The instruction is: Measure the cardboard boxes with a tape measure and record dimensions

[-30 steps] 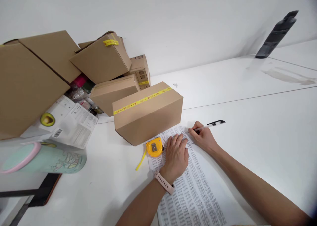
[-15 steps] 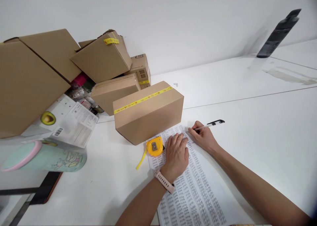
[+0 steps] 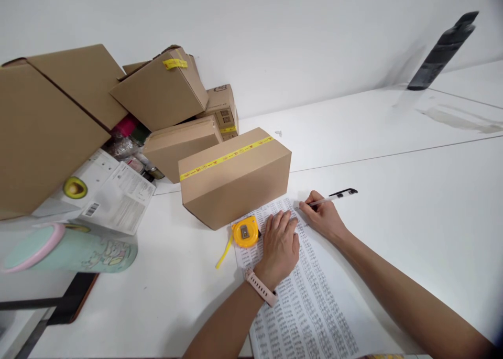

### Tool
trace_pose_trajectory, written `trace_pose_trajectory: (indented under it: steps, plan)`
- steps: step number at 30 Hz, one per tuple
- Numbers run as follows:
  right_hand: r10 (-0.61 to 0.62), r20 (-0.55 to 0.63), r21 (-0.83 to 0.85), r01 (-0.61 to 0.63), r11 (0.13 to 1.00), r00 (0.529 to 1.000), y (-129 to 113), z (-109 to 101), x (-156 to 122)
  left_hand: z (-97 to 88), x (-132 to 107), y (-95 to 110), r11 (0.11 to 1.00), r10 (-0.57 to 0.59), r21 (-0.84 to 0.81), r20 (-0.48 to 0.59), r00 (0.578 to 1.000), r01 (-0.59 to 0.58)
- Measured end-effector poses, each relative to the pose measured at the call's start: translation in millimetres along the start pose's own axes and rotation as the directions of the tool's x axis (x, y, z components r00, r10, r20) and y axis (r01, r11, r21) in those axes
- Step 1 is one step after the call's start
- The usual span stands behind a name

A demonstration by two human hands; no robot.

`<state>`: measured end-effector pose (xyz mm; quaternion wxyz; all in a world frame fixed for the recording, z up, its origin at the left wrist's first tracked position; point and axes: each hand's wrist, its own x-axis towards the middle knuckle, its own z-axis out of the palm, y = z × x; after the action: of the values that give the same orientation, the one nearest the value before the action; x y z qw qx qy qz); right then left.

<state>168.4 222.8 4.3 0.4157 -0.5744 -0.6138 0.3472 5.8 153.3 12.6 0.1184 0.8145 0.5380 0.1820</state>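
My left hand [image 3: 280, 242] lies flat, fingers stretched out, on a printed sheet of dense rows [image 3: 306, 301] on the white table. A yellow tape measure [image 3: 245, 234] sits right beside its fingers, its tape end trailing off to the lower left. My right hand [image 3: 323, 216] grips a black and white pen [image 3: 332, 196] with the tip down on the sheet's upper edge. A cardboard box sealed with yellow tape [image 3: 234, 174] stands just behind the sheet and the tape measure.
More cardboard boxes [image 3: 165, 94] are piled at the back left against the wall, a big one [image 3: 39, 131] at far left. A white carton with an avocado picture [image 3: 102, 194] and a mint tumbler on its side [image 3: 74, 251] lie at left. A dark object [image 3: 442, 52] leans at the far right.
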Motion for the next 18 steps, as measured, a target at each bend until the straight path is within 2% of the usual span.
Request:
trace_pose_trajectory:
  steps: [11, 18]
  plan:
    - [0.003, -0.014, -0.01, -0.003, 1.0, 1.0, -7.1, -1.2, -0.3, -0.5, -0.1, 0.0, 1.0, 0.002, 0.008, 0.006, 1.0, -0.002]
    - [0.024, -0.035, -0.013, -0.025, 1.0, 0.999, -7.4, -3.0, -1.3, -4.0, -2.3, -0.3, 0.997, 0.047, 0.052, 0.029, 0.998, -0.048]
